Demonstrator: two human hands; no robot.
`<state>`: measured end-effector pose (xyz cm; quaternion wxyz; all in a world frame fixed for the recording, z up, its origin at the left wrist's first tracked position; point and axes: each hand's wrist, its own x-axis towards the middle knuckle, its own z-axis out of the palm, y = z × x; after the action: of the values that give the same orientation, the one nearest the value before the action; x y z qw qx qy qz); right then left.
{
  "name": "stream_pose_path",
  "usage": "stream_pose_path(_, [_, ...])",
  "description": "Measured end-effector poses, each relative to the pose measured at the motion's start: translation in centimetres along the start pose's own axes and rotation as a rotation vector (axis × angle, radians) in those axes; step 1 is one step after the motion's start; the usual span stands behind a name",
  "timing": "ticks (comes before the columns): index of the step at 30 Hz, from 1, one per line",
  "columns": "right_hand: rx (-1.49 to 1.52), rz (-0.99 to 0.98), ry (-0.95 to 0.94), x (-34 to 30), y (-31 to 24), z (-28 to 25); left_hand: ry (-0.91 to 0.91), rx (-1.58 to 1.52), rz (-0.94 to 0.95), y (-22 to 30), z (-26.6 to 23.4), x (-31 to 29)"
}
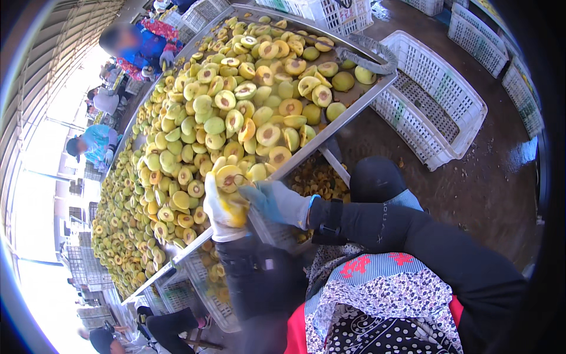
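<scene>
Gloved hands meet at the near rim of a metal table, the left hand clasping a yellow-green stone-fruit half, cut face up, the right hand against it; whether the right grips anything is unclear. Halved fruit fills the table; a white plastic crate sits at right, a worker in blue and red across the heap.
</scene>
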<state>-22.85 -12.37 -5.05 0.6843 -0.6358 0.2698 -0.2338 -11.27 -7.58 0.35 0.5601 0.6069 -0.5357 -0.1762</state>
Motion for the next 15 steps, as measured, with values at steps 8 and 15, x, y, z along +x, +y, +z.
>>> stream_pose_path(8, [-0.009, -0.06, -0.02, -0.1, -0.4, 0.6, 0.345, -0.674, -0.405, -2.9, -0.2, -1.6])
stream_pose_path(15, [-0.101, -0.02, -0.043, 0.0, 0.5, 1.0, 0.411, -0.673, -0.398, -0.4, 1.9, -1.5])
